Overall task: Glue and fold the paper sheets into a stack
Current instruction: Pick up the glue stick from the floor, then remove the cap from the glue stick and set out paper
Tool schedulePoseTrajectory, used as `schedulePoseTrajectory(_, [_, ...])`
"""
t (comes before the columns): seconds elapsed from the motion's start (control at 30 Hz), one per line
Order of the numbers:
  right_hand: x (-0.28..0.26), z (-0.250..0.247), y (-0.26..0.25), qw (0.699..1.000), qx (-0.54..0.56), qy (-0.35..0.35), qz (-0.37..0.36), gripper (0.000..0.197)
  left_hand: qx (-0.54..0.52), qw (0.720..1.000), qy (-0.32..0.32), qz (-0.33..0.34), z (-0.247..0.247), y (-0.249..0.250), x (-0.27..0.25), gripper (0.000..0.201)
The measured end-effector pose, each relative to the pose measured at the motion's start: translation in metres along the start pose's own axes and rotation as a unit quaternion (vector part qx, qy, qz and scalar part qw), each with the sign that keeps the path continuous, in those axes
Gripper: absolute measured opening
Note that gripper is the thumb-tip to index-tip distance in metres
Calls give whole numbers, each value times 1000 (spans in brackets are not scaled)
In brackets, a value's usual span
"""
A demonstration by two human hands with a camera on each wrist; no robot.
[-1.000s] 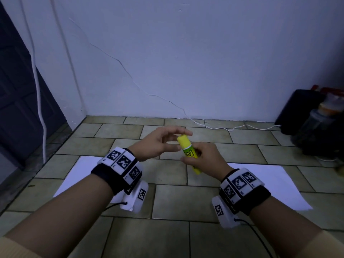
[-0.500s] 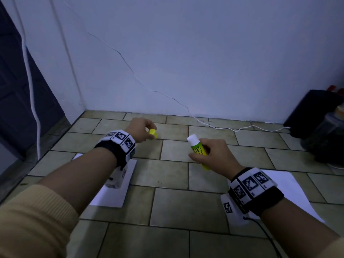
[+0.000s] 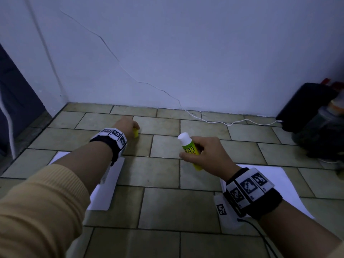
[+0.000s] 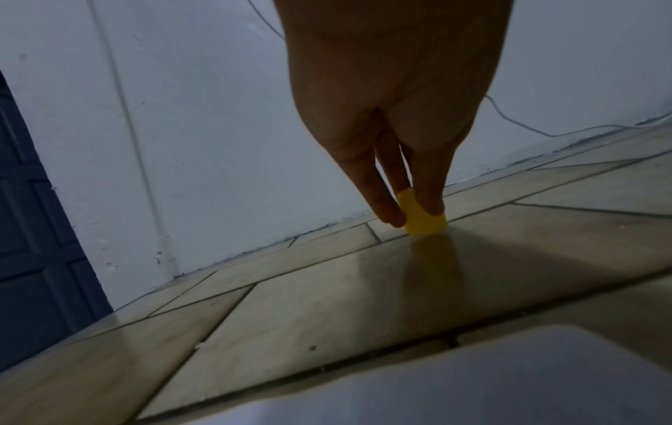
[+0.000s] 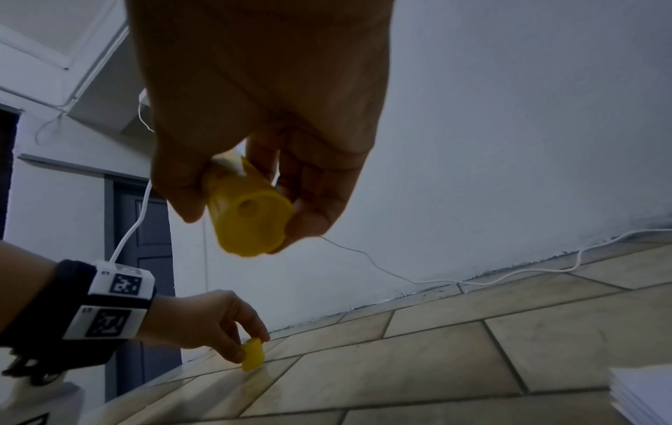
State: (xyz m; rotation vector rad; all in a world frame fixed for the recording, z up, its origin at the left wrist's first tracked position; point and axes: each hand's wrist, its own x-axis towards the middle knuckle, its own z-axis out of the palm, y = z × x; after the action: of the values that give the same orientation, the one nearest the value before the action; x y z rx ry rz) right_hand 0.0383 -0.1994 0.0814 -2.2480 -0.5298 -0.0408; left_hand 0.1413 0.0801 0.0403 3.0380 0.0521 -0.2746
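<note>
Lowered to the floor tile since a moment ago, the yellow cap (image 4: 423,220) stays pinched in my left hand (image 3: 128,125), while my right hand (image 3: 208,155) grips the uncapped glue stick (image 3: 188,148) between both paper sheets (image 3: 275,185), ready for gluing.

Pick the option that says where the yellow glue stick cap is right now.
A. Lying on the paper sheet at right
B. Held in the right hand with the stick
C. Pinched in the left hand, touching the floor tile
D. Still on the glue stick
C: the left hand pinches the yellow cap with its lower edge on the floor tile, while the right hand grips the uncapped glue stick.
</note>
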Motion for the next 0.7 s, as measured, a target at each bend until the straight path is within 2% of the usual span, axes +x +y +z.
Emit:
schedulePoseTrajectory(0.2, [1, 2, 5, 1000, -1, 4, 7, 28, -37, 999, 1, 16, 1, -9, -5, 53])
schedulePoseTrajectory(0.27, [1, 2, 6, 1000, 1, 13, 15, 29, -99, 994, 41, 13, -2, -9, -9, 62])
schedulePoseTrajectory(0.3, [1, 2, 7, 999, 3, 25, 20, 31, -149, 985, 87, 18, -5, -6, -12, 60])
schedulePoseTrajectory(0.37, [2, 1, 6, 998, 8, 60, 30, 35, -290, 937, 194, 36, -12, 9, -25, 38])
schedulePoseTrajectory(0.4, [4, 1, 6, 996, 9, 79, 38, 36, -368, 907, 197, 45, -17, 23, -37, 28])
schedulePoseTrajectory(0.47, [9, 2, 4, 993, 5, 106, 52, 36, -490, 862, 109, 70, -22, 52, -63, 36])
schedulePoseTrajectory(0.53, [14, 3, -1, 992, -16, 111, 64, 36, -549, 831, 9, 94, -21, 74, -85, 44])
schedulePoseTrajectory(0.57, [16, 5, -3, 992, -30, 106, 67, 34, -558, 822, -16, 113, -18, 82, -92, 42])
schedulePoseTrajectory(0.63, [16, 9, -7, 992, -56, 89, 67, 40, -571, 809, -17, 139, -12, 93, -102, 25])
schedulePoseTrajectory(0.7, [15, 14, -9, 992, -76, 78, 68, 50, -618, 775, -4, 134, -8, 100, -110, 16])
